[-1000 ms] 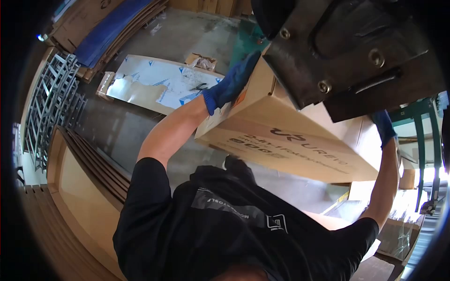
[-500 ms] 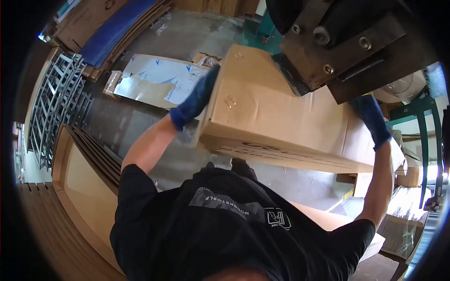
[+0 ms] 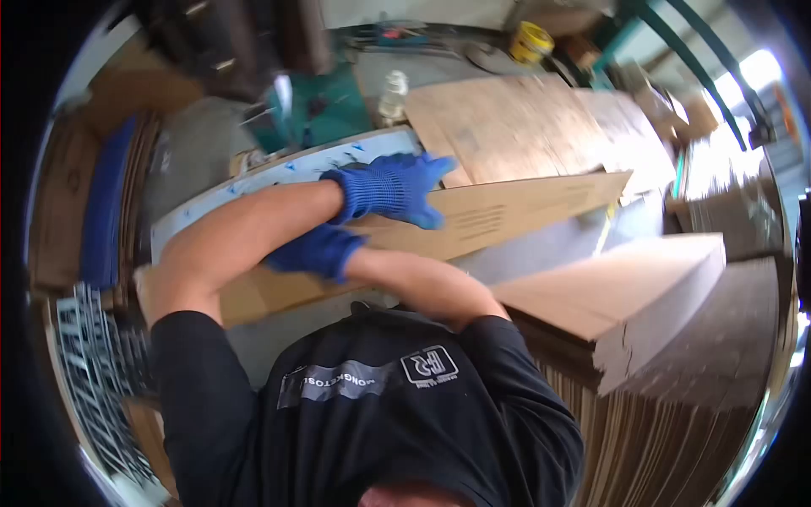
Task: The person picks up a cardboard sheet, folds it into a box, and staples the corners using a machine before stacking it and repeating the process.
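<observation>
A long cardboard box with printed text lies across the view in front of me. My left hand, in a blue knit glove, is over the box with its fingers spread apart. Beneath my left forearm crosses my right arm, so my right hand is at the left part of the box. That hand wears a blue glove too; motion smears it and the forearm hides its fingers.
A dark metal machine head hangs at upper left. Beyond the box are a wide brown board and a film-covered sheet. Stacked cardboard stands close on my right, metal racks on my left. A yellow bucket is far back.
The view has swung right, leaving the machine head at upper left. Both hands were at the box's ends beneath it; now my arms are crossed over the box, the left hand with fingers spread.
</observation>
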The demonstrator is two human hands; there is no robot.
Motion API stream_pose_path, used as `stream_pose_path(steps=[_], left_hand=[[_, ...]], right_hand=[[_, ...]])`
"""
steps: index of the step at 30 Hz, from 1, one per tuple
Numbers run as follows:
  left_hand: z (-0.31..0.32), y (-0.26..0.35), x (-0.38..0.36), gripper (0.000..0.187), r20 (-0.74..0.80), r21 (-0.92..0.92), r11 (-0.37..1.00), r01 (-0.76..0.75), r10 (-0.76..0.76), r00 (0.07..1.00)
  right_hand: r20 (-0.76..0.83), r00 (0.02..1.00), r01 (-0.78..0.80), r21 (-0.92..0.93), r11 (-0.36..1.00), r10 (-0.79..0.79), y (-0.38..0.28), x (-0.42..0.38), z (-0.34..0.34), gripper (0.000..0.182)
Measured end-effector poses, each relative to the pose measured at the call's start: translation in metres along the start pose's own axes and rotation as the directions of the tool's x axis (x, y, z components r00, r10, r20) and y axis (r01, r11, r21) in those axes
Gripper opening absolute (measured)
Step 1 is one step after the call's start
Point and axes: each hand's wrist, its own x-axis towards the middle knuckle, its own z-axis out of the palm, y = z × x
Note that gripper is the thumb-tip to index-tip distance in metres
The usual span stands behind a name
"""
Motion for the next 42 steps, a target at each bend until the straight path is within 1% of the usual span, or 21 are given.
stream_pose_path(steps=[1,3,5,6,8,9,11,13,16,17,19,23,26,28,30,31,33,37,39,41,42], left_hand=[[0.015,-0.008,0.012,0.037,0.366,0.062,0.976,0.208,-0.216,0.905],[0.031,-0.013,-0.025,0.037,0.334,0.042,0.999,-0.024,0.009,0.943],[0.002,-0.014,-0.075,0.031,0.381,0.063,0.984,0.168,-0.179,0.907],[-0.014,-0.038,-0.113,0.032,0.349,0.100,0.988,0.119,-0.146,0.926],[-0.083,-0.070,-0.187,0.034,0.365,0.051,0.884,0.464,-0.449,0.816],[-0.110,-0.076,-0.217,0.043,0.416,0.180,0.666,0.724,-0.719,0.557],[-0.117,-0.078,-0.237,0.052,0.320,-0.148,0.693,0.705,-0.641,0.698],[-0.095,-0.059,-0.217,0.067,0.190,-0.296,0.739,0.605,-0.575,0.796],[0.005,-0.055,-0.126,0.072,0.168,-0.298,0.875,0.382,-0.346,0.923],[0.041,-0.060,-0.110,0.075,0.096,-0.185,0.860,0.475,-0.465,0.880],[0.077,-0.062,-0.088,0.079,0.010,-0.143,0.795,0.589,-0.594,0.804],[0.102,-0.084,-0.151,0.080,-0.051,-0.044,0.635,0.771,-0.772,0.634],[0.083,-0.077,-0.191,0.067,-0.194,-0.098,0.750,0.655,-0.660,0.726],[0.060,-0.080,-0.212,0.051,-0.158,-0.063,0.785,0.616,-0.617,0.771],[0.024,-0.083,-0.233,0.032,0.000,0.026,0.771,0.636,-0.637,0.771],[0.005,-0.073,-0.236,0.025,-0.092,-0.109,0.760,0.641,-0.649,0.755],[-0.037,-0.045,-0.239,0.016,-0.257,-0.369,0.727,0.579,-0.679,0.688],[-0.115,-0.040,-0.223,0.013,-0.532,0.078,0.930,0.359,-0.266,0.804],[-0.142,-0.052,-0.212,0.014,-0.515,0.046,0.921,0.387,-0.310,0.799],[-0.160,-0.105,-0.200,0.016,-0.505,0.469,0.862,0.193,0.083,0.859],[-0.175,-0.151,-0.192,0.017,-0.492,0.381,0.865,0.326,-0.109,0.864]], right_hand=[[0.051,0.996,0.084,-0.088,0.993,-0.079,-0.002,-0.002,0.006,0.044],[-0.060,0.938,0.311,-0.281,0.908,-0.340,-0.031,-0.031,-0.003,0.047],[0.067,0.932,0.352,0.065,0.934,-0.356,-0.041,-0.089,-0.051,0.039],[0.141,0.959,0.230,0.122,0.965,-0.247,-0.022,-0.136,-0.084,0.041],[-0.312,0.931,-0.253,-0.175,0.952,0.190,-0.004,-0.250,-0.172,0.046],[-0.695,0.693,-0.508,-0.285,0.813,0.190,-0.001,-0.315,-0.220,0.049],[-0.972,0.116,-0.805,-0.213,0.554,-0.205,0.007,-0.417,-0.296,0.055],[-0.989,-0.103,-0.382,0.137,0.914,0.105,0.057,-0.417,-0.315,0.047],[-0.881,0.022,-0.244,0.453,0.858,0.472,0.176,-0.364,-0.249,0.044],[-0.810,0.082,-0.211,0.556,0.804,0.581,0.206,-0.338,-0.227,0.049],[-0.524,0.060,-0.849,0.420,0.319,0.849,0.234,-0.298,-0.193,0.044],[-0.308,0.597,-0.637,0.380,0.671,0.741,0.198,-0.154,-0.089,0.043],[0.096,0.846,-0.526,0.303,0.794,0.524,0.130,-0.077,-0.057,0.045],[0.308,0.894,-0.389,0.167,0.906,0.327,0.120,-0.050,-0.046,0.047],[0.382,0.841,-0.490,0.236,0.839,0.383,0.082,-0.027,-0.065,0.048],[0.415,0.812,-0.542,0.273,0.795,0.411,0.066,-0.017,-0.070,0.048],[0.207,0.978,-0.043,0.204,0.978,0.000,0.079,-0.012,-0.083,0.046],[-0.282,0.919,-0.270,0.054,0.961,0.274,0.065,-0.015,-0.084,0.046],[-0.296,0.932,-0.173,0.142,0.975,0.208,0.068,0.012,-0.101,0.040],[-0.342,0.910,-0.134,0.288,0.948,0.233,0.095,0.043,-0.114,0.037],[-0.358,0.892,-0.127,0.387,0.913,0.276,0.116,0.058,-0.120,0.035]])
